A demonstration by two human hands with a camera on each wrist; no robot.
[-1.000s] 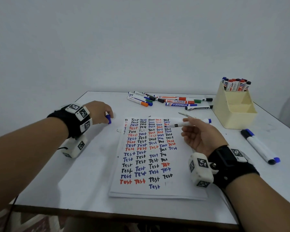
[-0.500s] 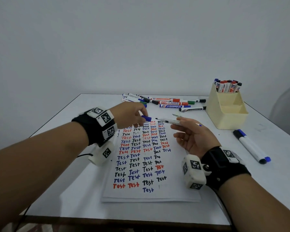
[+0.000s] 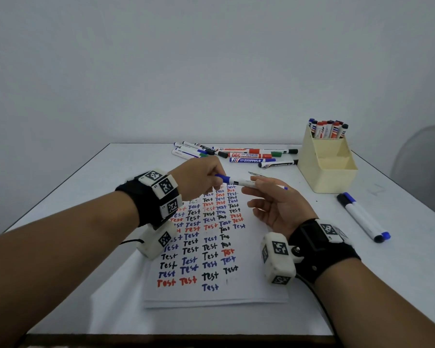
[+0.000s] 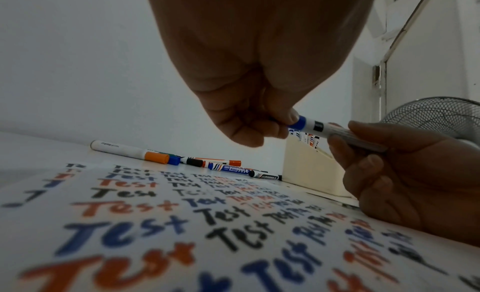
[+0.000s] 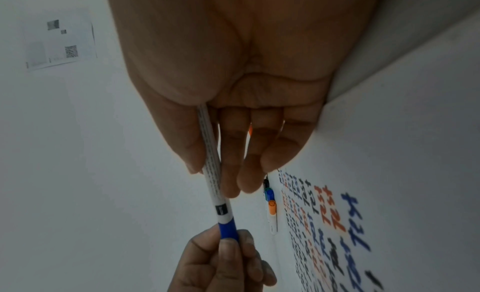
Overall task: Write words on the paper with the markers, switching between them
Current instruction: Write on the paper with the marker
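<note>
Pinching the blue cap point(image 3: 223, 177) on the marker point(image 3: 246, 183), left hand point(image 3: 199, 177) curls tight; right hand point(image 3: 274, 204) holds the barrel between thumb and fingers above the paper point(image 3: 251, 290).

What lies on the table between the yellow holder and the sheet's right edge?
Nothing: between the yellow holder and the paper the white table is bare, though the right hand hovers above part of it, head view.

white marker point(image 3: 246, 183) with blue cap point(image 3: 224, 178) — level above paper point(image 3: 211, 295) crowded with red, blue, black "test"
</note>
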